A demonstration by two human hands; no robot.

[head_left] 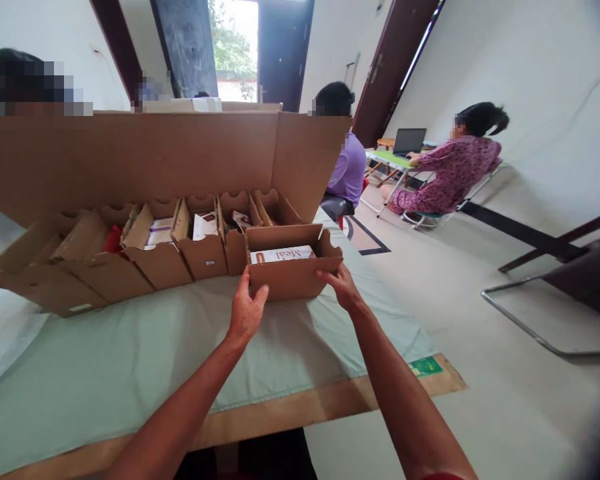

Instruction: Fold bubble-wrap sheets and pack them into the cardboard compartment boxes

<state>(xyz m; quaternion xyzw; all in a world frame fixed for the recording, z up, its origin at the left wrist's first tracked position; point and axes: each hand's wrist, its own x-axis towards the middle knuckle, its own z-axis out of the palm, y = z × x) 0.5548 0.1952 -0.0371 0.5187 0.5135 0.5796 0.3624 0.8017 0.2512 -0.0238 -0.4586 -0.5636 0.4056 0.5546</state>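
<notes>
- Head camera: clock directions here centre on the open cardboard box (289, 285), held in mid-view over a table (260, 419) spread with pale green cloth (180, 347). Whether its base touches the cloth is unclear.
- Left hand (245, 315) is at the box's 9 o'clock end, thumb against the near wall and fingers wrapped around the corner, gripping it.
- Right hand (347, 288) grips the 3 o'clock end, with a digit on the near wall; its other fingers are partly hidden. Holding opposite ends probably keeps the box level and steady.
- The box's long axis runs from about 9 to 3 o'clock, its open top faces up, and a notched short end points to 3.
- Inside, a white carton (283, 255), apparently lettered "Meal", lies along that same axis toward 9, leaving a gap toward 3.
- From 9 to 12 o'clock stands a row of cardboard boxes (153, 270), packed side by side, likely to save space. Their long axes point away, roughly crosswise to the held box.
- Beyond the row, a tall cardboard wall (145, 150) rises, perhaps screening it from the people opposite.
</notes>
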